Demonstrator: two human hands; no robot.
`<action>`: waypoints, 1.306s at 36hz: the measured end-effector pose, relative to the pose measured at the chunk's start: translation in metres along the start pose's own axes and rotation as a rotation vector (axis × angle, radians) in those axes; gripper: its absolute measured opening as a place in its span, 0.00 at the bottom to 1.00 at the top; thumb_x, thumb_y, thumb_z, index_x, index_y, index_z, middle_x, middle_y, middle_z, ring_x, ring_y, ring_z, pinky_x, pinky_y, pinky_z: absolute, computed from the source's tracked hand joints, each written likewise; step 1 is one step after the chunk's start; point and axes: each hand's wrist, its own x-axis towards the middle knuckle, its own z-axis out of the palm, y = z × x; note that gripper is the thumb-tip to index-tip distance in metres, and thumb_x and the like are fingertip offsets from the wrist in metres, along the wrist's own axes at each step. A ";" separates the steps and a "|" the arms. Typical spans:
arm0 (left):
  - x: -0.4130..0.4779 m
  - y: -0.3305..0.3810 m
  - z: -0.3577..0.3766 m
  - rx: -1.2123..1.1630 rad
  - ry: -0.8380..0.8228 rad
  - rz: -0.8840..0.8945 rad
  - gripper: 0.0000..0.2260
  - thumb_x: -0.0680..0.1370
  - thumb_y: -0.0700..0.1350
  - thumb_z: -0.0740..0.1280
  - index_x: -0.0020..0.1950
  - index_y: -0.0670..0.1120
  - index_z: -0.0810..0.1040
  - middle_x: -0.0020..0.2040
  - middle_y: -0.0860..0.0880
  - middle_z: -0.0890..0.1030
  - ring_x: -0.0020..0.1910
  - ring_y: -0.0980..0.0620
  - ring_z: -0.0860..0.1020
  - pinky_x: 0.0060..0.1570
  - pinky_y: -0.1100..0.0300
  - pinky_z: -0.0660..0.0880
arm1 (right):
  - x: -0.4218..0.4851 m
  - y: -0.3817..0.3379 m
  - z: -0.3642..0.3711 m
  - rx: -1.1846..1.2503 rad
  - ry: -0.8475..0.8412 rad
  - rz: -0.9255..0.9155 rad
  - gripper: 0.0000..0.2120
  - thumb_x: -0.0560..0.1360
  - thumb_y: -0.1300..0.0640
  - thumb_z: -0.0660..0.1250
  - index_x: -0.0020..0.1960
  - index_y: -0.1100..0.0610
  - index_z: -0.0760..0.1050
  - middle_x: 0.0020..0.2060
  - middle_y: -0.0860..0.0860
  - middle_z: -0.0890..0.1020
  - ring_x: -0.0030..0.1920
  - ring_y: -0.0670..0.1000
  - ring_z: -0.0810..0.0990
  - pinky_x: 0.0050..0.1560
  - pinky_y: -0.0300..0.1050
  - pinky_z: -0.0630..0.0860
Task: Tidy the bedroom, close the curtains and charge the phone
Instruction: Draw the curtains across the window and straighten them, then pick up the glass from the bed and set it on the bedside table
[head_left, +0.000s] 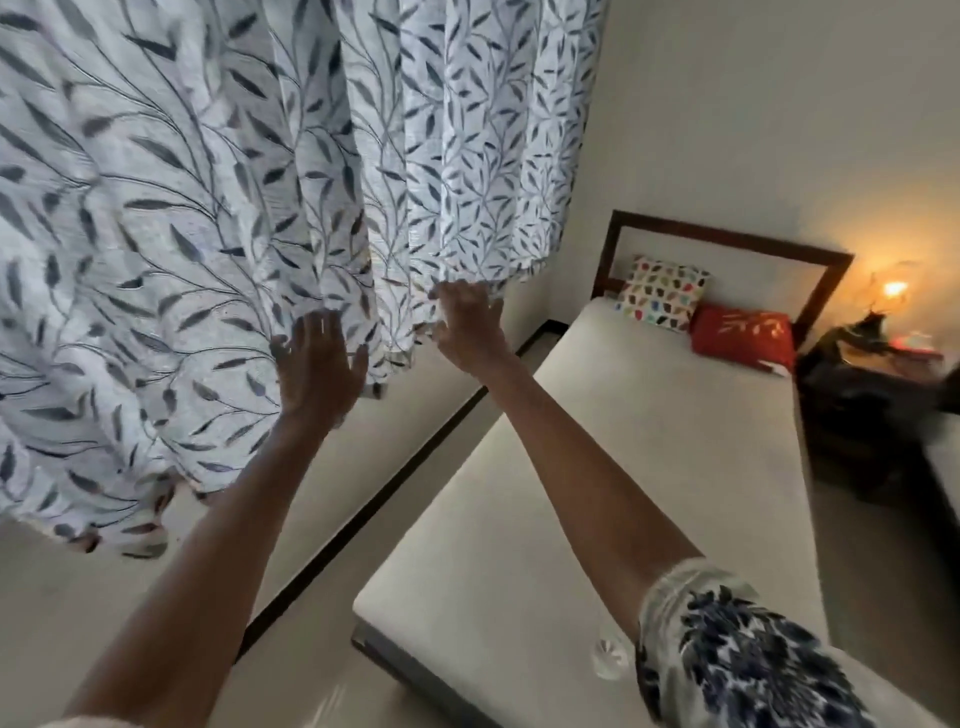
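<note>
Both arms out toward curtain (218, 208), hanging left of bed (649, 441). Left hand (319, 364) flat, fingers spread against the fabric. Right hand (467, 325) pinching the curtain's lower right edge. Two pillows (660, 293) far end; lamp (893, 289) lit far right.

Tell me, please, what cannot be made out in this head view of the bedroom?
- Window: hidden behind the leaf-print curtain.
- Curtain rail: cut off by the top edge.
- Phone and charger: not seen.
- Items on the bedside table: dim, blurred, washed out by the lamp.
- Left hand and right hand: blurred; grip on the fabric unclear.
</note>
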 end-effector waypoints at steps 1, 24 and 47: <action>-0.007 0.011 0.013 -0.031 -0.047 0.011 0.22 0.75 0.49 0.65 0.64 0.39 0.69 0.60 0.37 0.73 0.58 0.38 0.72 0.57 0.42 0.64 | -0.010 0.014 0.003 -0.009 -0.011 0.033 0.19 0.72 0.61 0.62 0.63 0.56 0.70 0.63 0.54 0.73 0.65 0.58 0.66 0.62 0.54 0.62; -0.173 0.119 0.160 -0.364 -0.730 0.262 0.21 0.76 0.48 0.66 0.66 0.43 0.68 0.63 0.44 0.74 0.60 0.44 0.73 0.60 0.47 0.67 | -0.270 0.188 0.040 -0.034 -0.141 0.878 0.17 0.72 0.61 0.63 0.61 0.57 0.71 0.60 0.55 0.75 0.62 0.59 0.68 0.57 0.50 0.67; -0.348 0.174 0.352 -0.609 -1.262 0.174 0.29 0.71 0.38 0.71 0.69 0.42 0.64 0.69 0.45 0.67 0.69 0.47 0.65 0.62 0.64 0.60 | -0.468 0.292 0.200 0.571 -0.319 1.281 0.49 0.64 0.61 0.78 0.76 0.56 0.51 0.73 0.54 0.61 0.72 0.52 0.62 0.65 0.40 0.60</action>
